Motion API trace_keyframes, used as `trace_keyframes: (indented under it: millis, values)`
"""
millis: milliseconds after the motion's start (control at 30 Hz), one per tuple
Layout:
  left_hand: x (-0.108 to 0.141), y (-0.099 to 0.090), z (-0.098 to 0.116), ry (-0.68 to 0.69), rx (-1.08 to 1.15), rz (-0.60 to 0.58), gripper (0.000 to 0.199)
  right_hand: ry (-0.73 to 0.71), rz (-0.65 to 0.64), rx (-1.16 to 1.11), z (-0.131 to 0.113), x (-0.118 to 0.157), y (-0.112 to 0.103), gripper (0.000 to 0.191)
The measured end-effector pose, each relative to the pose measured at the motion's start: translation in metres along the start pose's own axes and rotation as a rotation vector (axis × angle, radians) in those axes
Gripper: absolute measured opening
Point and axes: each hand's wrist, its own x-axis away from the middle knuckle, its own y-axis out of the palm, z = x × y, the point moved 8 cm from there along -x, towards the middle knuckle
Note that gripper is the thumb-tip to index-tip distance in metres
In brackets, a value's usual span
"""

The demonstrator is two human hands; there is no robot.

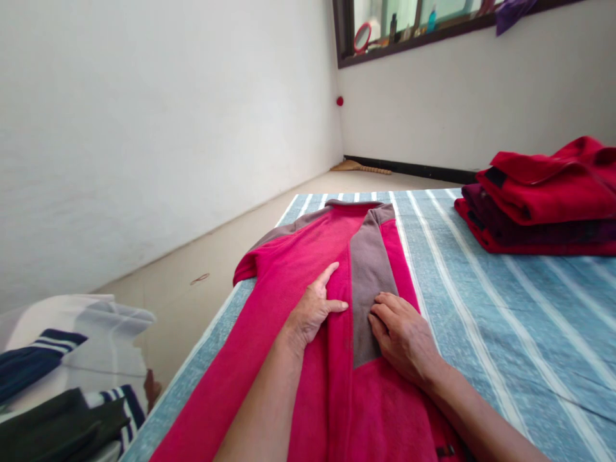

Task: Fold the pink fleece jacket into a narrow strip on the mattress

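Note:
A red fleece jacket (298,269) with grey panels lies along the left edge of the striped sheet, its collar at the far end. Its right side is folded over toward the middle, and the other sleeve spreads to the left. My left hand (315,305) rests on the red cloth near the fold, thumb and forefinger stretched apart. On the grey panel (373,282) lies my right hand (399,330), palm down with the fingers slightly curled, pressing on the cloth. Neither hand appears to grip anything. The jacket's lower end runs out of view.
A stack of folded red and dark purple clothes (543,199) sits at the right on the striped sheet (462,308). At lower left, more clothes (62,404) lie on a pale cover beside the bed. A broom (360,167) lies on the floor by the far wall.

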Motion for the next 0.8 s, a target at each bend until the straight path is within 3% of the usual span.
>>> trace_keyframes:
  millis: [800]
  values:
    - [-0.0049,-0.0039,-0.0067,-0.002,0.012,-0.003,0.091,-0.006,0.016,0.01,-0.0008,-0.0005,-0.0007,0.021]
